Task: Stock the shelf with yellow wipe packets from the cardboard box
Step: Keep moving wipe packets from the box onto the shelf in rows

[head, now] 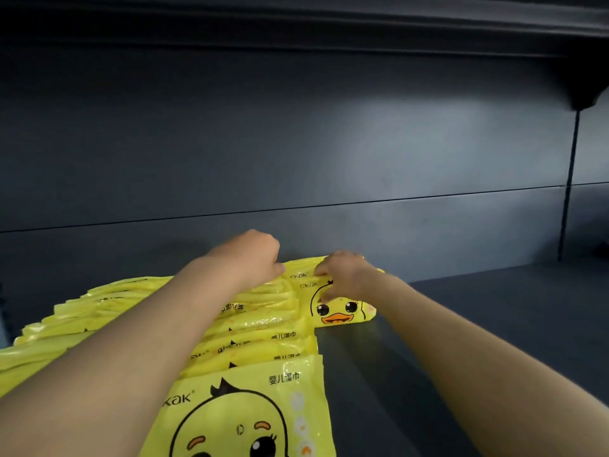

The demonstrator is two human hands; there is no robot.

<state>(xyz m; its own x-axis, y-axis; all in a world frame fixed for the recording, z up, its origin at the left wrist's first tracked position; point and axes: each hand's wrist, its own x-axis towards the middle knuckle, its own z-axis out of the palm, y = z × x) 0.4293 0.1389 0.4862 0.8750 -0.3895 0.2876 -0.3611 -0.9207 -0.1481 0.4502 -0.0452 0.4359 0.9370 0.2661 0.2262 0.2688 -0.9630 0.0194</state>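
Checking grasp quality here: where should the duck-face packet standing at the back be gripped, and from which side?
Pinch the top edge, from above. The packet stands roughly upright, face toward the camera, with other packets crowding its left and the back wall close behind, so the top edge is the free, thin part. The right hand pinches there.

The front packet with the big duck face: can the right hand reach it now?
Probably yes, once the right hand lets go of the rear packet: the front packet lies uncovered on its right, beside bare shelf.
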